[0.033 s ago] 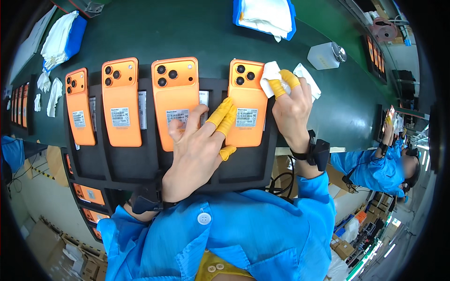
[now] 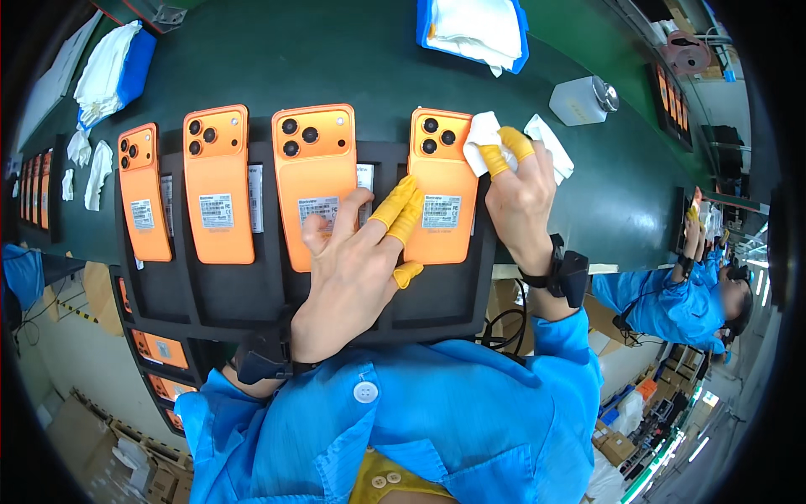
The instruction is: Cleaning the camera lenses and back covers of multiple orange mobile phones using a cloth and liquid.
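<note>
While the left hand [image 2: 348, 269] lies spread flat over the black tray [image 2: 218, 290], its yellow-capped fingertips [image 2: 401, 210] press on the lower left part of the fourth orange phone [image 2: 441, 189], fingers apart and not gripping anything. That phone lies back-up in the tray's rightmost slot, at about 1 o'clock from the left hand, with its camera end pointing to 12. The right hand [image 2: 522, 189] is closed around a white cloth [image 2: 487, 143], pinching it with yellow-capped fingers, and the cloth touches the phone's upper right corner, just beside the cameras.

Three more orange phones lie back-up in the same tray: the third phone [image 2: 315, 176] partly under the left thumb, the second phone [image 2: 218, 185] at 10 o'clock from that hand, and the first phone [image 2: 144, 193] further out at 9.

On the green bench [image 2: 336, 59] at 12 o'clock sits a blue tray of white cloths [image 2: 474, 29], and a white bottle [image 2: 579, 101] stands at about 2 o'clock. Another person in blue [image 2: 672, 298] works at 3 o'clock, well apart.
</note>
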`<state>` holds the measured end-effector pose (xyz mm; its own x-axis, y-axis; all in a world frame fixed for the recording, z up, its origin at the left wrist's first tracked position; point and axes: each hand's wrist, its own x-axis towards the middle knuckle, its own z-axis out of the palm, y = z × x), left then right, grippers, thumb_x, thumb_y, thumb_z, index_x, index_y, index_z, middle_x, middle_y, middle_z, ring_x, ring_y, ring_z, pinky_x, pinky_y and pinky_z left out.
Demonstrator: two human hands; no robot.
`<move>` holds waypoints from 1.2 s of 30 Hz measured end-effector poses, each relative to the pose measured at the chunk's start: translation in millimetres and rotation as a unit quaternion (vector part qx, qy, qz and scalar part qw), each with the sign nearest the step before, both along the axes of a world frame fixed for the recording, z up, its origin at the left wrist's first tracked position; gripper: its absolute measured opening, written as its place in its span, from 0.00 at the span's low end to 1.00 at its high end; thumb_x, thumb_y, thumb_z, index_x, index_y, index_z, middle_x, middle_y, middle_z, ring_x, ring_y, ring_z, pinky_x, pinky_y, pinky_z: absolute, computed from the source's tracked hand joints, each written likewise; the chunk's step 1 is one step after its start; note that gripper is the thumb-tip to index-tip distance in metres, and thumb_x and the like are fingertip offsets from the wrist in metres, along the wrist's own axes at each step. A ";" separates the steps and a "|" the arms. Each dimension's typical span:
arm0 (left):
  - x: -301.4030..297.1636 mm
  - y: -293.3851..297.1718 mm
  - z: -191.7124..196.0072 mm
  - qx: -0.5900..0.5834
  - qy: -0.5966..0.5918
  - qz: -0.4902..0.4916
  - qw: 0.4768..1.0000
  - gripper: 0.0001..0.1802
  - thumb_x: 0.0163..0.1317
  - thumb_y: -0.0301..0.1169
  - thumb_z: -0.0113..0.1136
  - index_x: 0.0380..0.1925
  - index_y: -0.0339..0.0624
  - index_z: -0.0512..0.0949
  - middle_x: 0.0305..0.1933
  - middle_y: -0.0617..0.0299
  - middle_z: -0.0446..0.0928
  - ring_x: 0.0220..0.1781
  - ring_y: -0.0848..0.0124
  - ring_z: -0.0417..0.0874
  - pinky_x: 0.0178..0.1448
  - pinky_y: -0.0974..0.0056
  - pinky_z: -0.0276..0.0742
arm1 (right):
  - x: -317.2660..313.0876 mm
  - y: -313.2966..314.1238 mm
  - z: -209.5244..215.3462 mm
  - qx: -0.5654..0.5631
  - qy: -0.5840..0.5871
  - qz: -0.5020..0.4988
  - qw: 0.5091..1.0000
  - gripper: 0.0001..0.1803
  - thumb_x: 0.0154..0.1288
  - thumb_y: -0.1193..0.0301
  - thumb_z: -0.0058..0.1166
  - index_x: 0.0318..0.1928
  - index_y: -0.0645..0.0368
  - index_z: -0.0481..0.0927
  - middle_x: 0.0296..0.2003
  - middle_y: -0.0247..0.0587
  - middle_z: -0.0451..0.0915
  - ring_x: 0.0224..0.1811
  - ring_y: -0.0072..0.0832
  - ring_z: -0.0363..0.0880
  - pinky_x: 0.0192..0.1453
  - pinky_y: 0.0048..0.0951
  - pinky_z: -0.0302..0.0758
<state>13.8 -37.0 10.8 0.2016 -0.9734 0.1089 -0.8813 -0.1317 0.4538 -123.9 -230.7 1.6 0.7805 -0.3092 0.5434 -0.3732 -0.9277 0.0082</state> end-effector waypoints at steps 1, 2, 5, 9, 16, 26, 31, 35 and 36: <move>-0.2 0.4 0.3 0.001 0.010 -0.001 1.000 0.33 0.44 0.38 0.74 0.52 0.39 0.78 0.49 0.59 0.76 0.61 0.57 0.67 0.54 0.47 0.54 | -2.2 2.7 -0.4 -0.003 -0.002 0.003 1.000 0.16 0.39 0.80 0.56 0.34 0.59 0.84 0.43 0.43 0.77 0.38 0.38 0.73 0.36 0.38 0.67; -0.5 1.0 1.2 0.001 0.020 -0.002 1.000 0.34 0.45 0.38 0.74 0.54 0.40 0.77 0.49 0.58 0.76 0.61 0.56 0.67 0.54 0.46 0.54 | -9.6 10.8 -1.5 0.011 0.010 0.004 1.000 0.15 0.39 0.81 0.56 0.33 0.59 0.84 0.42 0.43 0.77 0.38 0.39 0.73 0.37 0.38 0.68; -6.2 -1.3 5.5 -0.028 0.018 -0.007 0.999 0.37 0.45 0.38 0.74 0.58 0.40 0.74 0.44 0.57 0.75 0.60 0.56 0.67 0.55 0.48 0.55 | -33.6 19.7 -1.9 0.016 0.023 0.020 0.999 0.15 0.37 0.81 0.57 0.32 0.62 0.83 0.41 0.47 0.77 0.38 0.43 0.74 0.38 0.40 0.70; 6.1 31.0 17.3 0.028 0.101 -0.017 0.994 0.43 0.47 0.39 0.74 0.63 0.39 0.67 0.40 0.52 0.74 0.45 0.56 0.73 0.46 0.55 0.68 | -54.1 -33.6 31.5 -0.071 -0.058 -0.153 0.984 0.14 0.42 0.85 0.51 0.34 0.68 0.81 0.43 0.54 0.77 0.40 0.53 0.73 0.43 0.48 0.71; -1.2 35.5 6.5 0.128 0.188 -0.090 0.970 0.42 0.53 0.33 0.68 0.66 0.37 0.60 0.39 0.44 0.72 0.37 0.53 0.77 0.38 0.55 0.76 | -75.6 -114.9 42.0 -0.048 -0.024 -0.267 0.962 0.18 0.50 0.85 0.49 0.43 0.64 0.83 0.45 0.50 0.77 0.47 0.44 0.75 0.53 0.36 0.72; -10.9 27.9 6.2 -0.031 0.219 -0.117 0.968 0.32 0.53 0.33 0.66 0.59 0.39 0.70 0.40 0.52 0.72 0.42 0.58 0.76 0.38 0.59 0.75 | -68.7 -110.8 44.2 -0.052 -0.061 -0.265 0.961 0.24 0.51 0.86 0.48 0.49 0.59 0.83 0.48 0.51 0.76 0.49 0.44 0.77 0.52 0.36 0.74; 29.5 47.7 18.4 -0.053 0.050 0.069 0.995 0.37 0.45 0.39 0.71 0.59 0.43 0.74 0.55 0.59 0.74 0.50 0.59 0.71 0.51 0.56 0.66 | 25.0 -2.3 40.7 -0.003 -0.020 0.051 0.998 0.20 0.48 0.87 0.54 0.43 0.59 0.84 0.45 0.48 0.78 0.46 0.44 0.77 0.47 0.40 0.77; 23.8 54.3 3.7 -0.001 0.017 0.078 0.997 0.37 0.47 0.41 0.71 0.59 0.44 0.74 0.64 0.63 0.70 0.55 0.62 0.69 0.54 0.55 0.55 | 78.6 36.2 27.7 0.026 0.057 0.183 0.981 0.13 0.41 0.77 0.60 0.33 0.61 0.83 0.41 0.46 0.77 0.38 0.38 0.73 0.38 0.36 0.68; 22.1 53.3 1.9 -0.003 0.010 0.080 0.997 0.36 0.47 0.41 0.70 0.59 0.44 0.74 0.65 0.63 0.69 0.55 0.62 0.69 0.53 0.56 0.53 | 77.5 36.5 22.2 0.044 0.081 0.184 0.979 0.14 0.41 0.76 0.60 0.34 0.61 0.84 0.40 0.46 0.78 0.38 0.38 0.73 0.38 0.36 0.67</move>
<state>35.9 16.4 12.6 0.3555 -0.9283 0.1088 -0.8399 -0.2662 0.4731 -46.3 -194.3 23.8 0.9212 -0.0311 0.3878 -0.0145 -0.9989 -0.0457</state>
